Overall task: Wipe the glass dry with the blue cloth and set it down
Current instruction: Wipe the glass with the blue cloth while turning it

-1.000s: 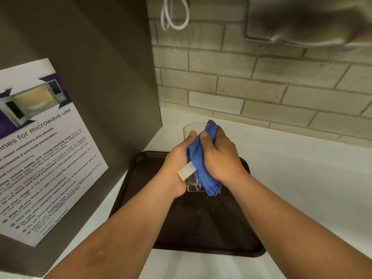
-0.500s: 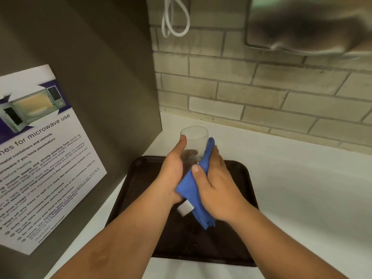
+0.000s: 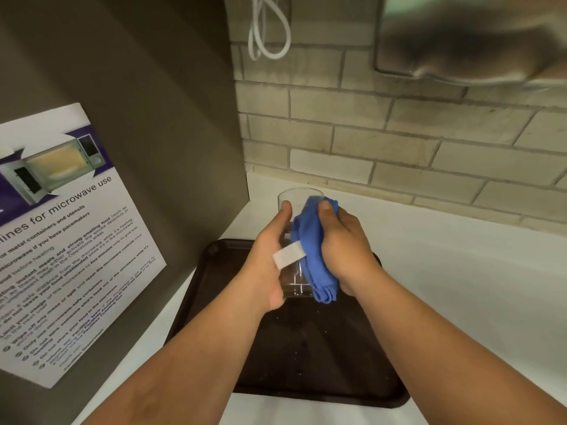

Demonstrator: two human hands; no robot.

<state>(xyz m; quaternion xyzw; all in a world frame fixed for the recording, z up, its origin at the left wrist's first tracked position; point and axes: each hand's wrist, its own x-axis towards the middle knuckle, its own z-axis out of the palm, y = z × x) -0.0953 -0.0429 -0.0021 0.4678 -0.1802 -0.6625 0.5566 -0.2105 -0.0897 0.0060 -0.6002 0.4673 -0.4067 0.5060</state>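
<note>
Far left of the grip there's a dark grey-brown cabinet side panel (image 3: pixel 147 118) with a white and purple laminated microwave-use notice (image 3: pixel 61 240) stuck on it. That panel's edge ends just left of the glass, so there's not much sideways room on that side.

Then the grip itself. The person's left hand (image 3: pixel 267 265) is wrapped around the left side of a clear straight-sided drinking glass (image 3: pixel 296 234), thumb up near the rim, fingers hidden behind it. A white fabric label tab (image 3: pixel 289 255) from the cloth lies across that hand. The glass is upright-ish and held up off the surface, not set down. The right hand (image 3: pixel 343 246) is closed over a bunched blue cloth (image 3: pixel 316 256), pressing it against the right side of the glass from the rim down past the base, where a fold of cloth hangs loose.

Directly under the grip sits a dark brown rectangular plastic tray (image 3: pixel 306 357) with rounded corners and a raised lip; it's speckled with small droplets or crumbs, can't tell which. Its near edge is close to the front of the white countertop (image 3: pixel 460 286).

Behind the grip is a beige brick-tile wall (image 3: pixel 399 142) with a looped white cord (image 3: pixel 267 35) hanging up top. Right of the grip the counter is wide open. Up above right, a brushed metal wall-mounted unit (image 3: pixel 469 35) overhangs, well clear of the hands.
</note>
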